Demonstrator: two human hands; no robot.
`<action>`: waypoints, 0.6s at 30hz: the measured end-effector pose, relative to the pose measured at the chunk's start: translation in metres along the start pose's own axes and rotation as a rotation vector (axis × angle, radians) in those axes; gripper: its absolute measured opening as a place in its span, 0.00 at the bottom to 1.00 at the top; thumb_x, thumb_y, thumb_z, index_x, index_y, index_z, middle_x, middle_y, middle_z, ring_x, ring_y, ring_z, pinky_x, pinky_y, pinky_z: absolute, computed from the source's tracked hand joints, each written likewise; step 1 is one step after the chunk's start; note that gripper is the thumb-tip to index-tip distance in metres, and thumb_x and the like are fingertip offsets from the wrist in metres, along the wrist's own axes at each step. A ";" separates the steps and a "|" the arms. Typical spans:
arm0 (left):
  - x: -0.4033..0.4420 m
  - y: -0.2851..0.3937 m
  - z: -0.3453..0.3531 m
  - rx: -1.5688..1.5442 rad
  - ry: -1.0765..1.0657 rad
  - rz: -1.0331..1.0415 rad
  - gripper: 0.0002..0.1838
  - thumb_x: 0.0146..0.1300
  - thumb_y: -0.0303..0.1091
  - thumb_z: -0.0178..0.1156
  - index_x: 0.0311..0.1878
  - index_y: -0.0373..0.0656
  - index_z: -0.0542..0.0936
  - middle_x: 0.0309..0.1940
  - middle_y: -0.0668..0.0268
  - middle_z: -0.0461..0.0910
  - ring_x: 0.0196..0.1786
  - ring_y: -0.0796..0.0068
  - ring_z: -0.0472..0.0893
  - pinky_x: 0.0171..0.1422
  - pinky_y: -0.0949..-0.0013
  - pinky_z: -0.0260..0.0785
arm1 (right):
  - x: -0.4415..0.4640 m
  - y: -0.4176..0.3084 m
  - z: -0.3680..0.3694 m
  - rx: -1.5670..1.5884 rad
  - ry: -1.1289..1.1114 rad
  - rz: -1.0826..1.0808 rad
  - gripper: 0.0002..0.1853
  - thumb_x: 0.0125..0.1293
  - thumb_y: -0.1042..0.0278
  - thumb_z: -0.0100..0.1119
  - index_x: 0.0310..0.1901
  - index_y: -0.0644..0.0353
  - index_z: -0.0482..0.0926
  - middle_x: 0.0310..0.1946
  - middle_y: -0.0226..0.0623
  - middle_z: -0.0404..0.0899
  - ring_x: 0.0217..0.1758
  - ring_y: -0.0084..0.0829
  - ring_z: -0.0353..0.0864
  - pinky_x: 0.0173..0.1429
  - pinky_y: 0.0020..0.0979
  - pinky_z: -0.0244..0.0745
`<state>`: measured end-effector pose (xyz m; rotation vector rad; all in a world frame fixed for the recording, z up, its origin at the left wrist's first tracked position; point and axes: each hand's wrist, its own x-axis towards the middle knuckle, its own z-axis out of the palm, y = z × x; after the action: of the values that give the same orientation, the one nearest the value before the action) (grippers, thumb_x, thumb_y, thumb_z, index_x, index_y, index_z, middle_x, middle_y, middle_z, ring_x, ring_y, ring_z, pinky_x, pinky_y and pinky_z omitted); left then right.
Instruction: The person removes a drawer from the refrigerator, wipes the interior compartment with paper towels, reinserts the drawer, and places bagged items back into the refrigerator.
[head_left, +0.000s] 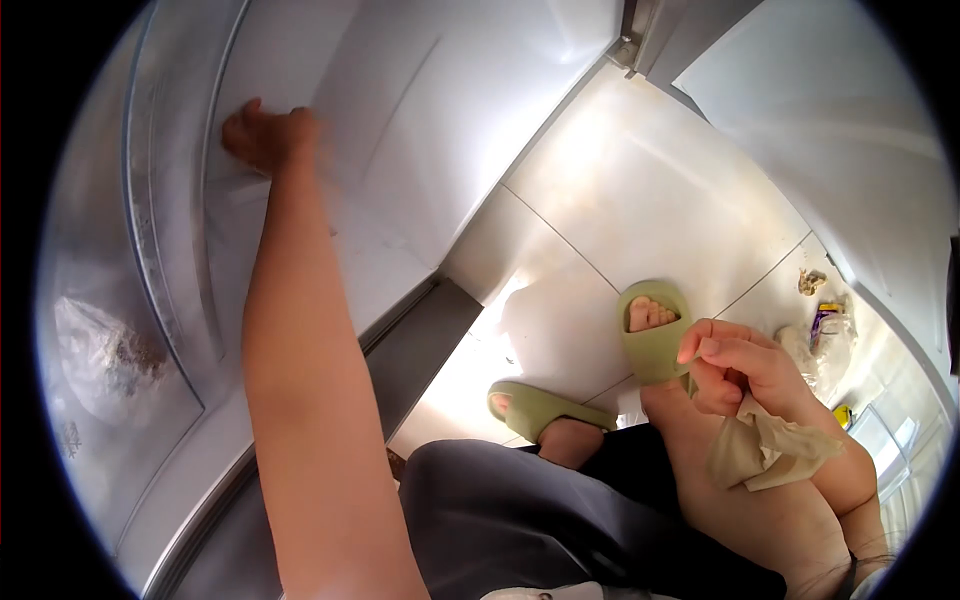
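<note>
My left hand (265, 140) reaches into the open white compartment of a refrigerator (380, 90), close to its inner wall. That hand is shadowed and smeared by motion, so its fingers and anything under them do not show clearly. Over my right knee, my right hand (745, 365) is closed with curled fingers. A crumpled beige paper tissue (770, 450) hangs out from beneath its palm. At the left, a clear plastic bag (105, 360) with whitish and brown contents lies behind a transparent drawer front (150, 250).
The refrigerator door (830, 110) stands open at the upper right. On the tiled floor (560, 270) lie clear plastic packaging (835, 350) and a small brown scrap (811, 282). My feet wear green slippers (545, 407). A dark grey panel (425, 335) edges the compartment.
</note>
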<state>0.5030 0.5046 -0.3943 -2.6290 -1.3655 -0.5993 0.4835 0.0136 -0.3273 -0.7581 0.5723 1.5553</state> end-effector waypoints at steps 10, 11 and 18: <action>-0.056 -0.022 0.014 0.231 -0.428 -0.100 0.28 0.60 0.36 0.55 0.62 0.36 0.61 0.56 0.41 0.65 0.57 0.47 0.72 0.61 0.56 0.69 | -0.001 0.001 -0.005 -0.003 0.024 0.020 0.10 0.69 0.65 0.47 0.42 0.61 0.76 0.13 0.24 0.59 0.15 0.17 0.50 0.20 0.23 0.45; -0.069 -0.020 0.021 0.302 -0.392 -0.080 0.28 0.60 0.35 0.56 0.61 0.36 0.61 0.55 0.41 0.66 0.56 0.46 0.72 0.60 0.56 0.69 | 0.000 0.001 -0.002 -0.002 0.007 0.014 0.10 0.69 0.65 0.47 0.42 0.61 0.76 0.13 0.24 0.59 0.15 0.17 0.49 0.20 0.23 0.45; -0.157 0.000 -0.012 0.221 -0.337 -0.032 0.25 0.58 0.23 0.53 0.60 0.36 0.63 0.52 0.42 0.65 0.50 0.44 0.72 0.58 0.55 0.67 | -0.004 0.007 -0.001 -0.010 -0.037 -0.014 0.11 0.69 0.65 0.46 0.43 0.60 0.77 0.13 0.24 0.58 0.14 0.17 0.49 0.20 0.22 0.46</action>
<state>0.4189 0.3820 -0.4451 -2.6100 -1.4618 -0.0005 0.4770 0.0091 -0.3256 -0.7380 0.5314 1.5574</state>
